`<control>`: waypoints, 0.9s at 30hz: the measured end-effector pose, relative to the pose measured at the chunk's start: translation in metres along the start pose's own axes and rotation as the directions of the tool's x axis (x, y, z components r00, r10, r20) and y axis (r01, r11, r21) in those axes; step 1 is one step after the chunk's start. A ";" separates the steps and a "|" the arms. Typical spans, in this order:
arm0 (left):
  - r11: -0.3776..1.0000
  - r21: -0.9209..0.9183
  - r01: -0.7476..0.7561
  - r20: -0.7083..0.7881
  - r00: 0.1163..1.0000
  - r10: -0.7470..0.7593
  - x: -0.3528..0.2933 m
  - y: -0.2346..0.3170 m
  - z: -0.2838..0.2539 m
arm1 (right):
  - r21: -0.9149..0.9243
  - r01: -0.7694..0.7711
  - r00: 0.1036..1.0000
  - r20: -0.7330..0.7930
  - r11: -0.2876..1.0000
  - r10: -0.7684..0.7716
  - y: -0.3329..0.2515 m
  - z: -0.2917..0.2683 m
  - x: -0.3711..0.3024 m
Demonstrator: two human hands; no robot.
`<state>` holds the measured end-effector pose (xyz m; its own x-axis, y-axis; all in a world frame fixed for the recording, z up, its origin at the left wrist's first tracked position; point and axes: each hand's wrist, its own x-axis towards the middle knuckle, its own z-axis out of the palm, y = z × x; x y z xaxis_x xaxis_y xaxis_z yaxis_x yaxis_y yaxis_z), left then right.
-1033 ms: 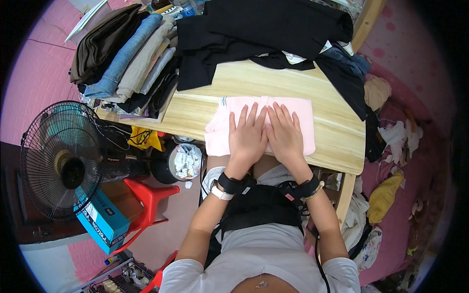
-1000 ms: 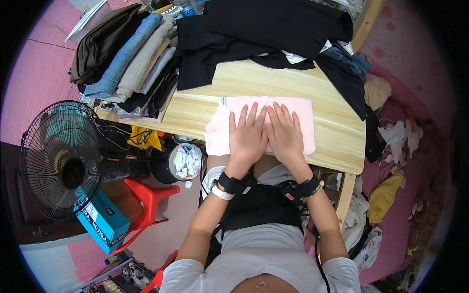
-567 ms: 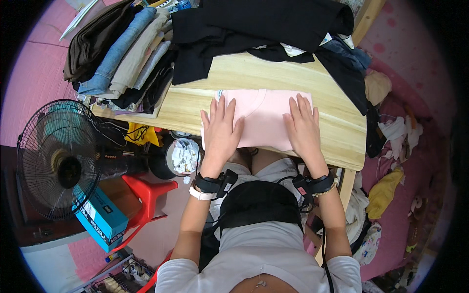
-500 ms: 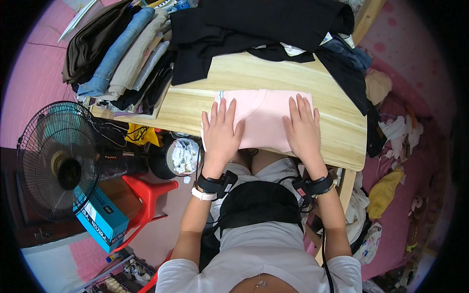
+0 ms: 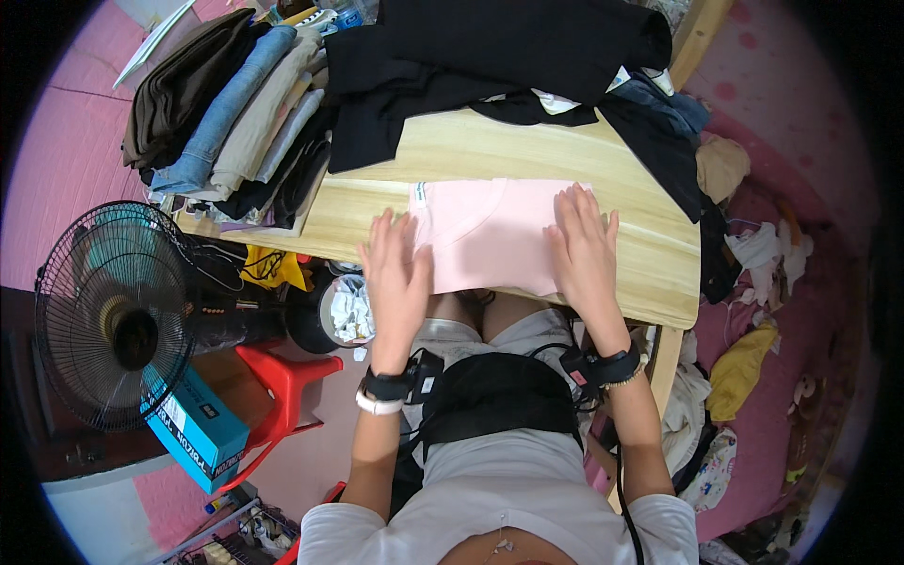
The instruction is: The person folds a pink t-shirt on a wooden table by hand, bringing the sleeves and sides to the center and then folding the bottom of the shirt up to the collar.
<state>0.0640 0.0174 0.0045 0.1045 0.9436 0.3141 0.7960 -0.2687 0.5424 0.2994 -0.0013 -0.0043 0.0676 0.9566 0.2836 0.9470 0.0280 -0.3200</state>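
A pink garment (image 5: 492, 240), folded into a flat rectangle, lies near the front edge of the wooden table (image 5: 461, 141). A small pale label shows at its upper left corner, and a curved seam crosses its top. My left hand (image 5: 395, 278) is at the garment's left edge, fingers stretched out and holding nothing; whether it touches the cloth I cannot tell. Over the right edge of the garment rests my right hand (image 5: 586, 247), its fingers extended and slightly apart.
Folded trousers and jeans (image 5: 212, 127) are stacked at the table's left. Black clothing (image 5: 499, 47) spreads along the back. To the left stand a fan (image 5: 118, 315), a red stool (image 5: 292, 386) and a bin (image 5: 350, 311) of crumpled paper. Clothes lie on the pink bedding (image 5: 753, 377) at right.
My left hand has slid left, off the garment's top to its left edge. The right hand stays at the right edge with little movement.
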 end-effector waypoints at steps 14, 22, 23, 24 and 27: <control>0.965 0.114 -0.235 0.133 0.967 0.219 -0.023 0.036 0.030 | 0.047 0.277 0.961 -0.015 0.960 -0.276 -0.047 0.030 -0.017; 0.969 -0.016 -0.247 0.202 0.948 0.245 -0.002 0.012 0.017 | 0.226 0.207 0.938 0.230 0.952 -0.258 -0.047 0.011 -0.026; 0.960 0.036 -0.277 0.151 0.951 0.269 -0.003 0.004 0.011 | 0.369 0.168 0.871 0.378 0.914 -0.313 -0.044 -0.001 -0.023; 0.949 0.090 -0.302 0.101 0.951 0.293 -0.004 0.000 0.008 | 0.363 0.180 0.869 0.376 0.914 -0.321 -0.039 -0.015 -0.020; 0.978 -0.053 -0.202 -0.098 0.976 0.197 -0.017 -0.003 -0.013 | 0.610 0.133 0.887 0.279 0.781 -0.369 -0.008 -0.033 -0.006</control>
<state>0.0523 -0.0005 0.0077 0.2003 0.8489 0.4891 0.7254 -0.4640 0.5084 0.3019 -0.0171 0.0260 -0.3771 0.9187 0.1174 0.5574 0.3264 -0.7634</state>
